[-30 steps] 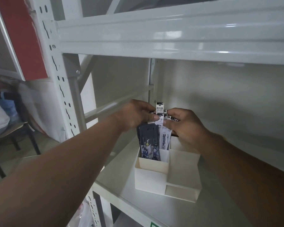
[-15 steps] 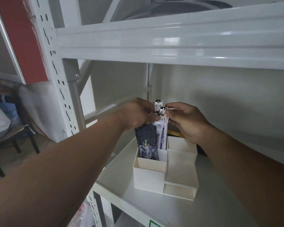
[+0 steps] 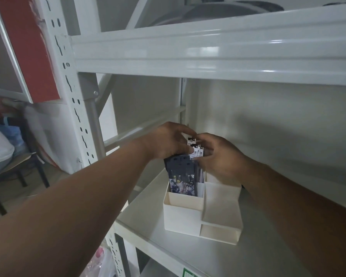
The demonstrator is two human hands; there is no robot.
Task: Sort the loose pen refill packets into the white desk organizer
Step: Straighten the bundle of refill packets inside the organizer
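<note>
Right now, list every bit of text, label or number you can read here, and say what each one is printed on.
Nothing here can be read.
White packets, pinched by the left hand and right hand: black header print and code-like squares, too small and blurred.
Dark packets in the white organizer: cartoon artwork, no legible words.
Green label on the shelf's front edge: cut off, unreadable.

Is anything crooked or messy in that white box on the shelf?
A little. The packets stand bunched in the organizer's tall back-left compartment, leaning left. Both hands, left and right, hold their tops. Nothing looks spilled or broken.
</note>
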